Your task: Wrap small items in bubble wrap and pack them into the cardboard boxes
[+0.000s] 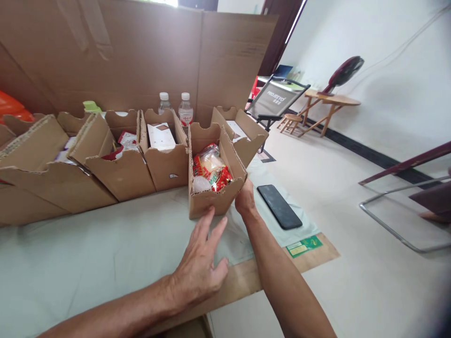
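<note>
A cardboard box [214,199] stands a little forward of the row, with a red-printed snack packet [213,169] and a clear wrapped item [201,184] inside. My right hand [245,195] is against the right side of this box, its fingers hidden behind the cardboard. Just in front of the box, my left hand [200,263] has its fingers spread and holds nothing; its fingertips reach the lower front, and whether they touch cannot be seen. To the left, another cardboard box [165,166] holds a white box [161,137]. Behind on the right is one more cardboard box [251,136].
A black phone [280,206] lies on the pale green cloth [141,234] right of my arm. Two clear bottles, one with a red label [185,110], stand behind the boxes. A tall cardboard panel [151,56] backs the row. Farther off are a folding chair [275,98] and a fan [343,72].
</note>
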Available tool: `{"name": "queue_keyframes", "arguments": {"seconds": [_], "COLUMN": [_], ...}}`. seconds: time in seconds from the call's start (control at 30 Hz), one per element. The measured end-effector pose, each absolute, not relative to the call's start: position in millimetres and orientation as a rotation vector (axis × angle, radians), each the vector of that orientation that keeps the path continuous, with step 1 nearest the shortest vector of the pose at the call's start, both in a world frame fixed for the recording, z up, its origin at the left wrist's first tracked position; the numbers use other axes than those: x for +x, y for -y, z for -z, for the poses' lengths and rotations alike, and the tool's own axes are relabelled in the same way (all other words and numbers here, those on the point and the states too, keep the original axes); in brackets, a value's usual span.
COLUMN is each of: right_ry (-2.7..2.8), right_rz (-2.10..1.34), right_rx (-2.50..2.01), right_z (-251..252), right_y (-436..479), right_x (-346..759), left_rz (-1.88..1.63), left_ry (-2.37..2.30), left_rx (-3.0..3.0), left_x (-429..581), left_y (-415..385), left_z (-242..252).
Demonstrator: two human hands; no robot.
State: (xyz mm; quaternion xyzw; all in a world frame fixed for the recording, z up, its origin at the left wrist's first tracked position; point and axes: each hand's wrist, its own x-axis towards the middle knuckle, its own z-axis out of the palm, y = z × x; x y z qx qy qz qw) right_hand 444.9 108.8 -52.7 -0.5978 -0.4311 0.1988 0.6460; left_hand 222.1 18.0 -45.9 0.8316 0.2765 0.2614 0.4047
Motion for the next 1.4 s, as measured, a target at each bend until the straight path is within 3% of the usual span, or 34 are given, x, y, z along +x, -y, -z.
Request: {"name": "queue_keyframes", "arguments": {"seconds": [0.5, 0.77, 0.93, 1.03, 1.2, 1.4], "right_ry": [0.819, 0.954, 1.154, 1.402, 1.615, 1.579], "right_rz": [-0.37, -0.347, -0.384, -0.387, -0.259, -0.276], "right_rx": [-1.402, -1.395, -1.322, -1.325, -1.502, -1.458], "right_z": [65.9, 61.2, 23.9, -17.8, -63.7, -68.2], "right_y": [-107.4, -102.3, -103.8, -121.9, -165.6, -120.2], "right_x": [452.9, 443.2, 399.9, 371.3, 347.4, 333.6], "left_rz": [-0.543, -0.377, -0.798, -0.868, -0.786, -1.152], "left_ry": [-0.899, -0.502, -0.388, -0.431, -0.412, -0.592], "left_rx": [2.231, 2.449, 2.557, 2.501, 2.41, 2.147], "left_x": [315.6, 180.6, 108.8, 100.0, 109.1, 88.5], "left_y": [-134.9, -43.2, 8.0, 12.6, 8.7, 18.0], "left_z": [40.0, 67.9, 132.2, 151.9, 136.4, 102.6]}}
